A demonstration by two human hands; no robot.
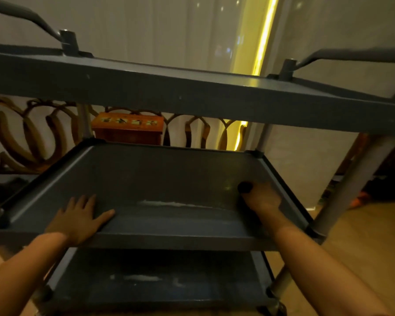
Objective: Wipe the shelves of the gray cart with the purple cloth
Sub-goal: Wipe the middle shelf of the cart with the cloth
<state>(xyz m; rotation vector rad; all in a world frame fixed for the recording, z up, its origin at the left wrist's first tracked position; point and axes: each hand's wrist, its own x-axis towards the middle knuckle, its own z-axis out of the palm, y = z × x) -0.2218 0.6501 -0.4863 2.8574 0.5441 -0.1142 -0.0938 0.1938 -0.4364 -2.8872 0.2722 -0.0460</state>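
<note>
Gray cart (pixel 192 103) viewed from its near side, three shelves visible: top shelf (pixel 214 83) crossing the upper frame, middle shelf (pixel 169 176) at centre, bottom shelf (pixel 157 277) below. Left hand (pixel 78 218) laid flat and released, fingers spread, on the near-left part of the middle shelf, palm over the near rim. Right hand (pixel 261 199) clenched near the right edge of the middle shelf, close to its right wall, grasping a dark bunched item (pixel 245 187) protruding beyond the fingers; presumably the purple cloth, though colour could not be told in the dim light. Pale smeared streak (pixel 169 204) across the middle-shelf floor between the two hands; similar pale marks (pixel 141 278) on the bottom shelf. Two handles (pixel 351 54) rising from the far corners of the top shelf. Behind the cart: ornate scrolled railing (pixel 32 137), orange wooden box (pixel 128 127), pale curtain (pixel 169 30) with a yellow light strip (pixel 263 35). Wooden floor (pixel 351 236) at right.
</note>
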